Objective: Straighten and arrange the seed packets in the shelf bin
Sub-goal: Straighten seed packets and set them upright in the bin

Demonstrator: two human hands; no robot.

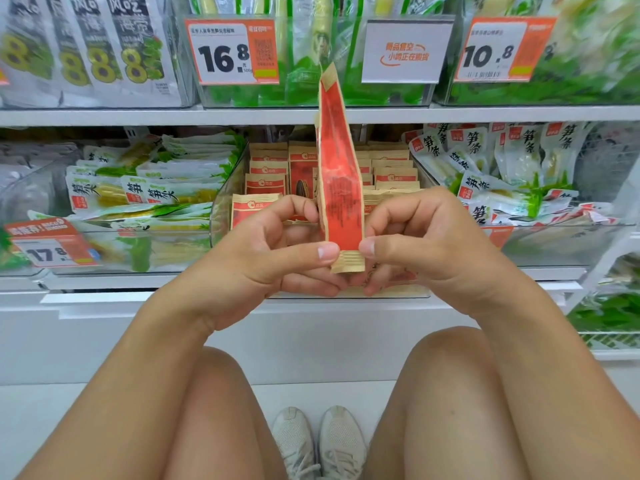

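Clear shelf bin sits mid-shelf, front wall low, open top under the upper shelf edge; rows of seed packets stand inside, packed close. I see one red-and-tan packet held upright, edge-on, in front of the bin, its top crossing the upper shelf lip. My left hand and right hand both pinch its bottom seal, thumbs on top, other fingers curled under. Bamboo-shoot bags crowd the neighbouring bins either side.
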